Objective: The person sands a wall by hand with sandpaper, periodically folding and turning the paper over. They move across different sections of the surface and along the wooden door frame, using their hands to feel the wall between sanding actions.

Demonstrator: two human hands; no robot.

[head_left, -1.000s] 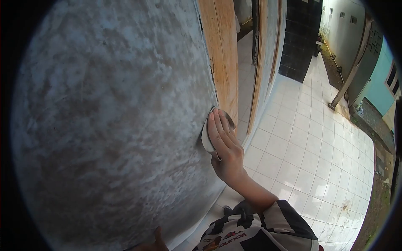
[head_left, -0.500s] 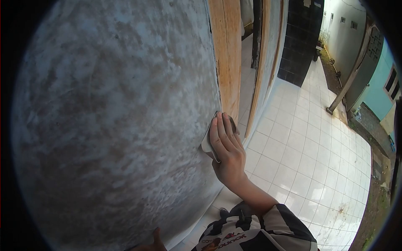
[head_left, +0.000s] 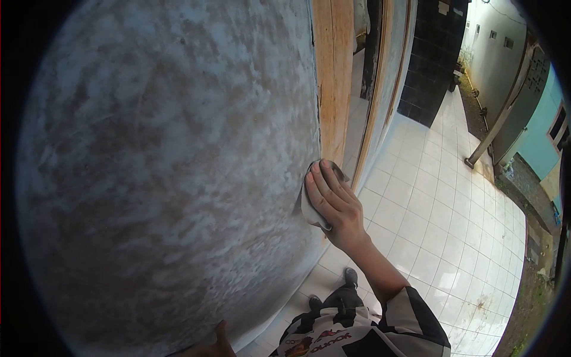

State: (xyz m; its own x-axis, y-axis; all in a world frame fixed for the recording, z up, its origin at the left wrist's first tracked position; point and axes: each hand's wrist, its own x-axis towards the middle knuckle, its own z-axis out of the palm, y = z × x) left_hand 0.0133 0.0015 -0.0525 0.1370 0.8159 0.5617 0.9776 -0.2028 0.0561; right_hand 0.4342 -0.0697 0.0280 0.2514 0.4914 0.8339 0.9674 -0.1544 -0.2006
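My right hand [head_left: 334, 199] presses a bent pale sheet [head_left: 311, 213], which looks like sandpaper, near the right edge of a mottled grey-white wall [head_left: 172, 154]. Its fingers lie together over the sheet, beside the bare wooden frame [head_left: 333, 77]. At the bottom edge of the view, my left hand [head_left: 215, 346] is low by the wall, with its thumb pointing up. The rest of its fingers are hidden or cut off, so what it holds, if anything, cannot be seen.
White floor tiles [head_left: 416, 226] stretch to the right. A black tiled pillar [head_left: 429, 65] stands beyond the doorway. Farther right are a slanted post [head_left: 499, 128] and a turquoise wall [head_left: 540, 149]. My shoes [head_left: 351, 277] show below my right arm.
The view has shifted a little, and my right hand with the sheet appears slightly farther right. More of my legs and both shoes now show.
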